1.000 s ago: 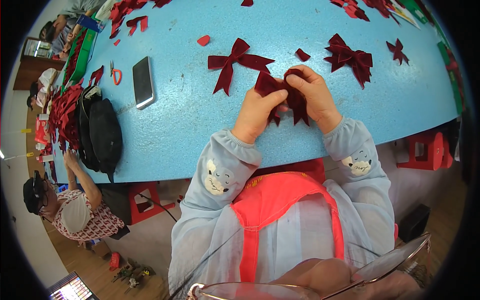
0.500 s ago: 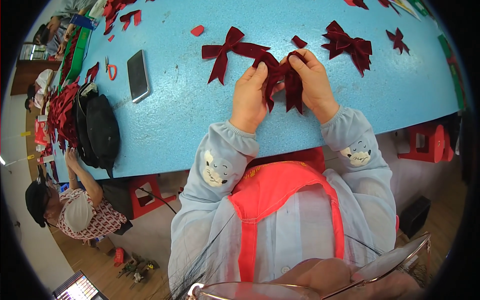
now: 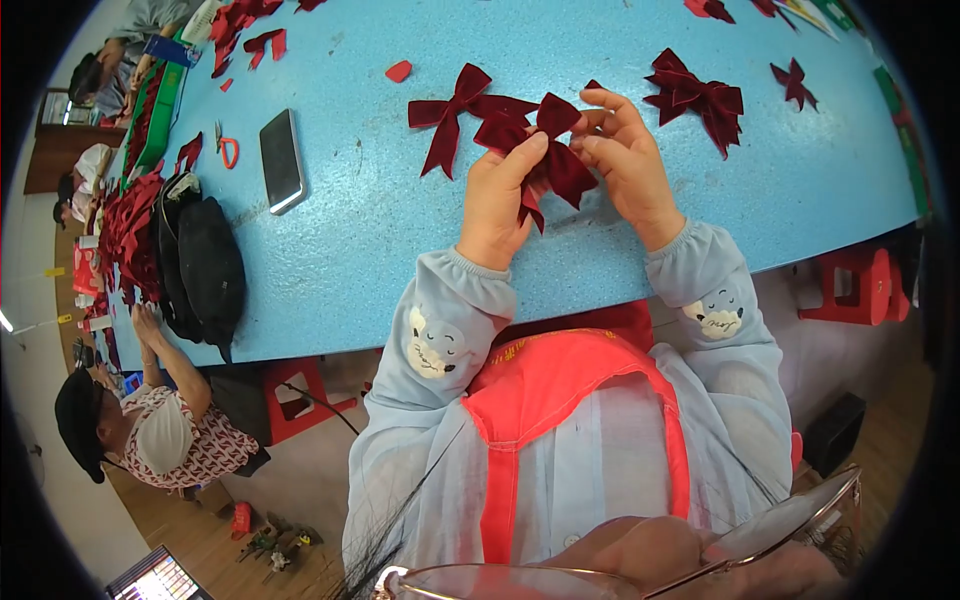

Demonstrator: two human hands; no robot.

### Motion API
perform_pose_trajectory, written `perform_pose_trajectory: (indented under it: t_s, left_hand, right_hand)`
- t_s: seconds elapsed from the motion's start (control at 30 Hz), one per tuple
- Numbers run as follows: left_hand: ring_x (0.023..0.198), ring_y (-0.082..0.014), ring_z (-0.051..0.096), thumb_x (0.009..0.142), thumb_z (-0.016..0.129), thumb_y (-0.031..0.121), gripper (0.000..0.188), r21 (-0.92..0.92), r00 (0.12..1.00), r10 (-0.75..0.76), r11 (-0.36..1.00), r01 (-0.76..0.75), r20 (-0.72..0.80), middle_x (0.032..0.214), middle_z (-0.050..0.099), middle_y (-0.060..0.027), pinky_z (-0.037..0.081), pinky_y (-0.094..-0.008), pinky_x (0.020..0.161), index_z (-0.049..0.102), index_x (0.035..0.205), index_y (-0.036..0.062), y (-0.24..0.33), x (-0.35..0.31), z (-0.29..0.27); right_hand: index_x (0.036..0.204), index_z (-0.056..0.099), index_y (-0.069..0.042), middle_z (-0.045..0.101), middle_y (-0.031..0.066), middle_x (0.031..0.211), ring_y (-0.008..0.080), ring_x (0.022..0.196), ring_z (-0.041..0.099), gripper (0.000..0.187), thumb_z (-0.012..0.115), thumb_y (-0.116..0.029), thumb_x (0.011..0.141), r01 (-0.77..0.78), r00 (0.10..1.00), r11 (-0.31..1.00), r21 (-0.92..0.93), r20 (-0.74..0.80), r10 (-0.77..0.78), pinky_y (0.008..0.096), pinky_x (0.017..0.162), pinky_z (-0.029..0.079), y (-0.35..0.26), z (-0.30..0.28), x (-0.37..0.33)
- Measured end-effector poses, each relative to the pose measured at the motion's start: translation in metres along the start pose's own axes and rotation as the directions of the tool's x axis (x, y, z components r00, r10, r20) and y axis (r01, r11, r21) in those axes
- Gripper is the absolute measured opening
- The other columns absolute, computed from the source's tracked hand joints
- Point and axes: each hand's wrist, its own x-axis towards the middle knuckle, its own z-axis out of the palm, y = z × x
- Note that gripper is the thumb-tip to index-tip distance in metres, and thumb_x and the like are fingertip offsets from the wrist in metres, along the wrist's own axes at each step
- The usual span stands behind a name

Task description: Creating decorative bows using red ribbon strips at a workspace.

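A dark red velvet bow (image 3: 567, 172) is held above the blue table, pinched under the thumb of my left hand (image 3: 492, 205). Its loops and tails spread to both sides of the thumb. Beside the bow's right edge, my right hand (image 3: 632, 165) has its fingers apart and slightly curled, with nothing visible in them. Just beyond my left hand lies another dark red bow (image 3: 452, 112) on the table. A fuller, layered bow (image 3: 695, 97) rests to the right of my right hand.
On the blue table (image 3: 350, 240) are a phone (image 3: 282, 160), orange-handled scissors (image 3: 229, 150), a black bag (image 3: 207, 265), a small bow (image 3: 793, 84) and a red scrap (image 3: 399, 71). Red ribbon pieces (image 3: 128, 225) pile up left, near a seated person (image 3: 165, 420). A red stool (image 3: 855, 288) stands right.
My right hand has let go of the bow and moved slightly away, its fingers opening. The bow has turned and now stays in my left hand alone.
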Motion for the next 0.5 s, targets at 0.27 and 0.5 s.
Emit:
perform_pose_trajectory:
  t_s: [0.27,0.5]
  left_hand:
    - [0.081,-0.0129,0.061,0.086,0.06,0.011,0.022,-0.01,0.999,-0.013,1.0,0.014,0.052,0.097,0.063,-0.006,0.05,-0.0261,0.071,0.058,0.105,-0.0005,-0.0055,-0.0018,-0.0001]
    - [0.084,-0.0133,0.059,0.086,0.061,0.013,0.023,-0.033,0.999,-0.03,0.999,0.031,0.034,0.097,0.062,-0.0045,0.049,-0.0268,0.072,0.058,0.106,0.0016,-0.005,-0.0003,-0.0006]
  right_hand:
    - [0.114,0.053,-0.007,0.057,0.0008,0.107,0.0081,0.094,0.055,0.028,0.056,-0.009,0.087,-0.02,1.0,0.995,-0.099,0.005,0.02,0.0228,0.079,0.046,-0.0042,0.008,-0.002]
    - [0.107,0.056,-0.008,0.059,-0.0024,0.097,0.0073,0.085,0.056,0.02,0.056,-0.01,0.088,-0.058,0.998,0.997,-0.046,-0.029,0.057,0.0221,0.078,0.046,-0.0004,0.0052,-0.0015]
